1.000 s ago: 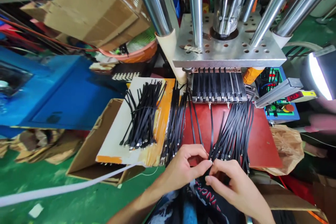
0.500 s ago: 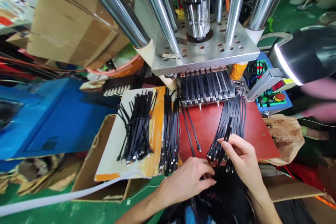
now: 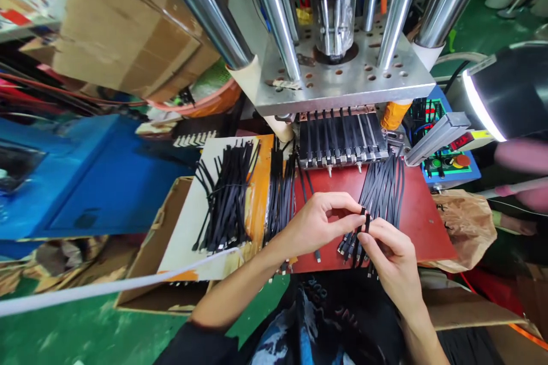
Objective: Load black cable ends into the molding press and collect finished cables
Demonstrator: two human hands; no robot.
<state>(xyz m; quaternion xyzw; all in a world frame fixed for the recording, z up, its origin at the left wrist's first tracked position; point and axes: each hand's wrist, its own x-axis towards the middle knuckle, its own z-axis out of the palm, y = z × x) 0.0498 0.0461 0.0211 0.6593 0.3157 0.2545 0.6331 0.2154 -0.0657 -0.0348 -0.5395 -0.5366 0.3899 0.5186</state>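
Observation:
My left hand and my right hand meet over a red work plate. Both pinch the end of a black flat cable lifted from a fan of black cables lying on the plate. The far ends of those cables reach toward a black slotted mould under a steel press plate. A second bundle of black cables lies just left of my left hand. A third pile rests on a white and orange board.
Steel columns rise from the press. A lamp and a control box with coloured buttons stand at right, with blurred pink fingers of another person nearby. Cardboard boxes and a blue cabinet are at left.
Both hands rose from the plate's front edge to its middle. My left hand came up from my lap and joined the right on one cable end.

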